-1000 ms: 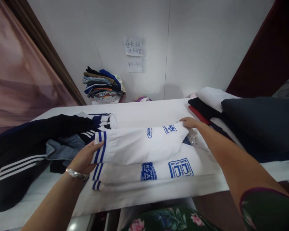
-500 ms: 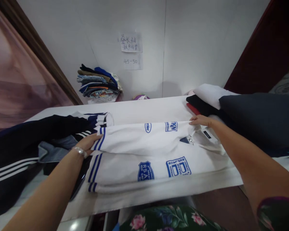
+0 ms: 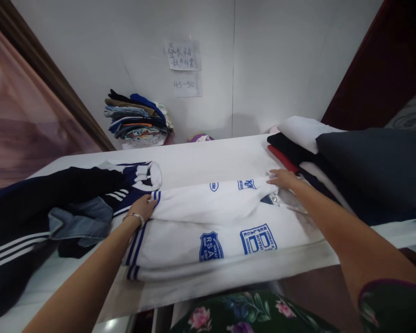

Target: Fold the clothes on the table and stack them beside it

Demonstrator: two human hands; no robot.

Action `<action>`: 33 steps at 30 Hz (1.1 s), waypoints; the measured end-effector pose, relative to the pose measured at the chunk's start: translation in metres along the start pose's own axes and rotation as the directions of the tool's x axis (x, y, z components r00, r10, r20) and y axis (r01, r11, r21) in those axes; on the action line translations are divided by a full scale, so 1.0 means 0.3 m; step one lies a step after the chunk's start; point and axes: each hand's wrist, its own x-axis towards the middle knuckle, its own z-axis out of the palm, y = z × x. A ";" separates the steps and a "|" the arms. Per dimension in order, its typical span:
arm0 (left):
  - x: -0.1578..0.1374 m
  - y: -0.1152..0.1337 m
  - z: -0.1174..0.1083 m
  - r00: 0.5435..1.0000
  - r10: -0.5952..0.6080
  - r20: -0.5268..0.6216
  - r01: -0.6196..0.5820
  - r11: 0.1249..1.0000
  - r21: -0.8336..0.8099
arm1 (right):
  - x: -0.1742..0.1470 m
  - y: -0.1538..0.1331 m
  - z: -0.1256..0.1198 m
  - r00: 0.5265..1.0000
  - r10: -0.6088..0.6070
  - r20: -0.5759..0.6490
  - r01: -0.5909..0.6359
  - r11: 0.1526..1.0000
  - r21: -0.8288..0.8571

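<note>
A white collared shirt [image 3: 229, 231] lies lengthwise across the white table, printed with blue lettering and badges. Its collar is on the right and blue-striped edges are on the left. At the far left corner, my left hand [image 3: 142, 209] pinches the striped end of a long strip folded over the shirt's front. My right hand [image 3: 281, 178] grips the far edge near the collar, fingers closed on the cloth. A metal snap and a dark patch show at the neck opening, just below that hand. The cloth between my fingers is mostly hidden.
Dark garments with white stripes [image 3: 17, 199] and a piece of denim [image 3: 79, 219] lie on the left. A folded clothes stack [image 3: 138, 115] stands behind the white table [image 3: 208, 157]. More clothes [image 3: 374, 166] are heaped on the right. Paper notes [image 3: 184, 55] hang on the wall.
My left hand has shifted right with the striped end, and the folded strip's far edge has come slightly nearer to me. My right hand still grips near the collar. The view has shifted slightly.
</note>
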 end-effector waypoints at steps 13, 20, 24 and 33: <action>-0.063 0.082 -0.049 0.955 0.260 -0.142 -0.218 0.941 0.258 | -0.109 0.040 0.056 0.951 -0.027 -0.309 0.057 0.994 0.088; -0.158 0.221 0.101 0.761 0.639 0.109 -0.641 0.717 0.273 | -0.170 -0.183 0.037 0.856 -0.330 -0.398 0.391 0.917 0.081; -0.156 0.210 0.180 0.780 0.549 0.299 -0.619 0.744 0.250 | -0.212 -0.229 0.090 0.917 -0.382 -0.115 0.391 0.917 0.077; -0.152 0.212 0.184 0.778 0.520 0.353 -0.617 0.737 0.276 | -0.221 -0.200 0.120 0.956 -0.292 0.013 0.290 0.954 0.081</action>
